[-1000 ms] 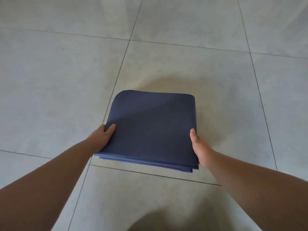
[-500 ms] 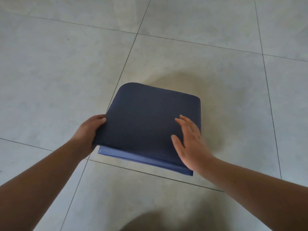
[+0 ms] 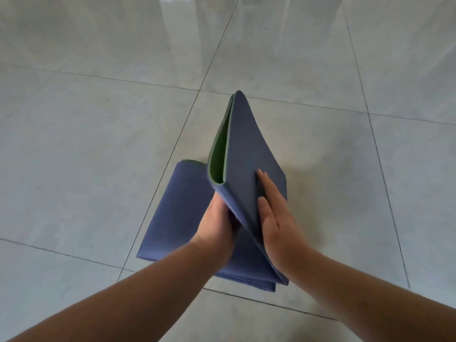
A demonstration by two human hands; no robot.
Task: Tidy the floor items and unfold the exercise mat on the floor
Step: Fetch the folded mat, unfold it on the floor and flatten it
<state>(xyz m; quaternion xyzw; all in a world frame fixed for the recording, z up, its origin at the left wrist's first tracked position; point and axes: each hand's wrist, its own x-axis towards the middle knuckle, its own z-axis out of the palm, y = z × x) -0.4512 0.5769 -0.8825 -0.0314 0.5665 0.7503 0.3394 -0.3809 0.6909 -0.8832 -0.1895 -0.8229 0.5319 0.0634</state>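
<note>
The folded exercise mat (image 3: 180,208), dark blue outside and green inside, lies on the tiled floor (image 3: 74,144) in front of me. Its upper folded section (image 3: 246,149) stands raised almost upright, and a green lining shows in the fold's opening. My left hand (image 3: 218,225) grips that raised section at its lower left edge, fingers hidden behind the mat. My right hand (image 3: 274,218) lies flat against the raised section's right face, fingers straight. The lower layers stay flat on the floor.
Glossy grey tiles with dark grout lines spread all around the mat. Pale reflections streak the floor at the top of the view. No other objects show.
The mat's top section has swung up from flat to nearly upright, lifted by my left hand. My right hand stays flat on its face. The camera has moved closer.
</note>
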